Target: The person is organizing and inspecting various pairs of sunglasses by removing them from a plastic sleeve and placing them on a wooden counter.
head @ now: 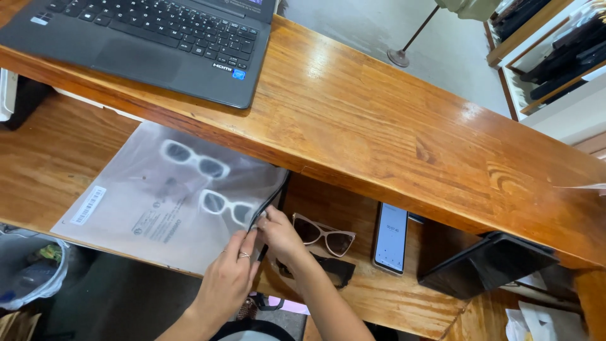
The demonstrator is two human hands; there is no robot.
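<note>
A frosted plastic zip bag [158, 202] lies flat on the lower wooden desk, with two pairs of white-framed sunglasses [192, 159] showing through it. My left hand [230, 275] pinches the bag's right edge near its black zipper. My right hand [278, 230] grips the same edge just above, fingers closed on the zipper end. A pair of pale cat-eye sunglasses [323, 235] with dark lenses rests on the desk right beside my right hand.
A smartphone [390, 239] lies screen up right of the sunglasses, and a black stand or case [486, 265] beyond it. A dark laptop [151, 38] sits on the upper wooden counter [391, 126]. A bin with a plastic liner [28, 268] stands at lower left.
</note>
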